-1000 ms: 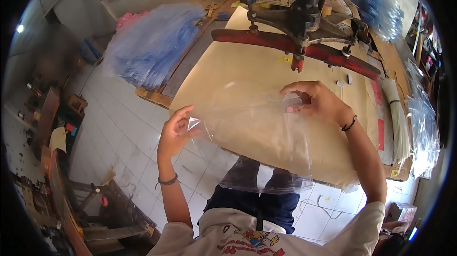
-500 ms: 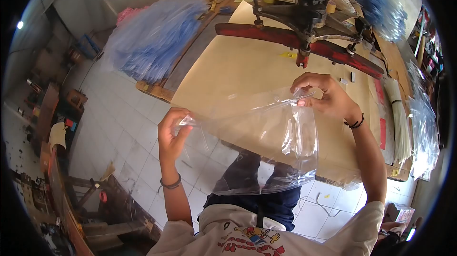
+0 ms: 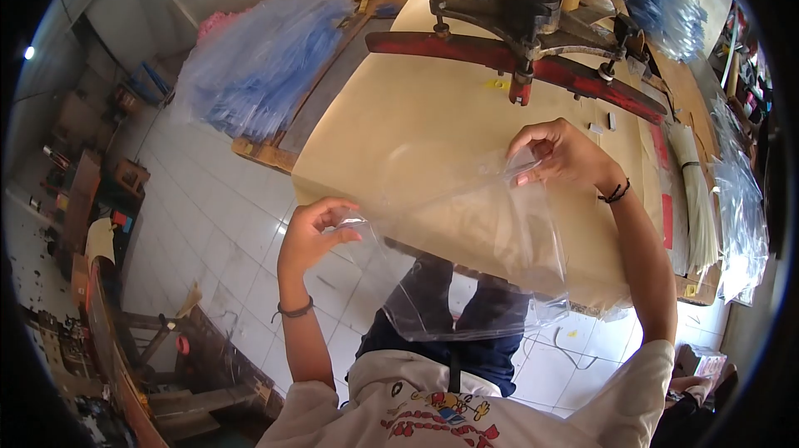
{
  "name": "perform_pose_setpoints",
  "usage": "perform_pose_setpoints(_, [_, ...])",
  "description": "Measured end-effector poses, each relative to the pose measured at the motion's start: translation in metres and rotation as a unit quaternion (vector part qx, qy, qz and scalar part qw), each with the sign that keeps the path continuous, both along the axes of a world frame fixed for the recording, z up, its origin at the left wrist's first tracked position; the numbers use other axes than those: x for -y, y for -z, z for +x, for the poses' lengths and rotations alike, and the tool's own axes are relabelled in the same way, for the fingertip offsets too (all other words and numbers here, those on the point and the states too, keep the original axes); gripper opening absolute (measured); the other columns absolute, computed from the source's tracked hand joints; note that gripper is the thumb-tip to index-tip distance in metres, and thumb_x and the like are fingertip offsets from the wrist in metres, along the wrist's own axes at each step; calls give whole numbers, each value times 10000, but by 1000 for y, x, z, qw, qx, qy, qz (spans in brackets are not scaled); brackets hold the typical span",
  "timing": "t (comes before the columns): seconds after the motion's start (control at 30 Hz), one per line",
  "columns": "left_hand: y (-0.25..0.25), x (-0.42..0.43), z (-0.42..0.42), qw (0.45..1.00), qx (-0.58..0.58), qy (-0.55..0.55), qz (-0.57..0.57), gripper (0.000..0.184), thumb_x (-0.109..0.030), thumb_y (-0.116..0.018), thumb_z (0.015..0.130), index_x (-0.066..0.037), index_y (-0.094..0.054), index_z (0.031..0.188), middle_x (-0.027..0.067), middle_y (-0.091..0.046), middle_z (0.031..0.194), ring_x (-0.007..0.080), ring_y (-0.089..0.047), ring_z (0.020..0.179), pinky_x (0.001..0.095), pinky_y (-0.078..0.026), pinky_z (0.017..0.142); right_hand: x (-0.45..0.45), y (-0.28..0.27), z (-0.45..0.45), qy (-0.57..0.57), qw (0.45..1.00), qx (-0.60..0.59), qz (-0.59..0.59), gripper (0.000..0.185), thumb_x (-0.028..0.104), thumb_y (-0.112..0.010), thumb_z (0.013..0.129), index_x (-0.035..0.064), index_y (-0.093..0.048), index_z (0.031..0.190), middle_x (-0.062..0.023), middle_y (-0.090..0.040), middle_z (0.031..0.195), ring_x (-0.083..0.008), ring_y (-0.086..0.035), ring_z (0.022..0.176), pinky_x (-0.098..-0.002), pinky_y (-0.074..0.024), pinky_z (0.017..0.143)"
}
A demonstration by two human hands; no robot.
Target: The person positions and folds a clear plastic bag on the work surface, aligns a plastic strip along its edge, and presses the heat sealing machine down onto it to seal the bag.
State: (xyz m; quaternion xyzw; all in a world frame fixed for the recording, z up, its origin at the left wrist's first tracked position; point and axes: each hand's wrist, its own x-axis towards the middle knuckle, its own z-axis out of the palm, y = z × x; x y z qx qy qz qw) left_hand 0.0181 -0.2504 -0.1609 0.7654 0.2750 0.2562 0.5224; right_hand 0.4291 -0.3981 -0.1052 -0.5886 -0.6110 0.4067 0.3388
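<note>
A clear plastic sheet (image 3: 474, 231), perhaps a bag, hangs between my two hands over the table's front edge and my legs. My left hand (image 3: 316, 236) pinches its left upper corner between thumb and fingers. On the other side, my right hand (image 3: 553, 155) grips the upper right edge, fingers curled. The plastic sags below the hands in loose folds. Beneath and beyond it lies a brown paper sheet (image 3: 399, 115) on the worktable. A press machine with a long red bar (image 3: 466, 48) stands above the paper, beyond my hands.
A stack of bluish plastic sheets (image 3: 258, 65) lies at the table's left. More plastic (image 3: 662, 7) is piled at the back right, and clear plastic (image 3: 741, 223) hangs along the right edge. A bundle of pale strips (image 3: 699, 198) lies beside the paper.
My left hand has moved slightly right, towards the right hand, which has shifted a little up and left. The plastic between them hangs slacker.
</note>
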Motion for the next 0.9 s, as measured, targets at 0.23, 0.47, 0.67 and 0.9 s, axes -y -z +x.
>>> perform_pose_setpoints(0.23, [7,-10,-5,1000,-8,-15,-23,373,38,-838,779,17,-703,1126,30,-662,850,117,-663,740,267,-568,719,1,1,1,4,1000,-10,5,370,152,-920,760,21,-726,1045,20,-654,707,-47,-567,589,-238,-432,532])
perform_pose_setpoints(0.47, [11,-14,14,999,37,-2,-22,463,16,-839,794,2,-651,1216,33,-685,948,108,-647,848,260,-538,773,1,4,9,9,1000,1,30,370,116,-879,806,13,-707,1116,12,-673,805,-60,-619,708,-258,-502,635])
perform_pose_setpoints(0.67, [7,-4,4,996,80,17,-30,485,79,-760,833,-15,-600,1281,21,-640,1011,110,-624,923,287,-544,840,5,-10,21,-34,998,-48,5,460,68,-811,860,53,-635,1285,-28,-670,1071,-84,-637,917,-258,-529,825])
perform_pose_setpoints(0.9, [21,4,6,976,196,-61,-68,454,136,-676,860,1,-548,1274,72,-585,974,175,-641,874,338,-592,778,8,-10,23,-32,998,-57,18,407,11,-731,897,66,-636,1288,-23,-683,1034,-76,-637,901,-248,-519,839])
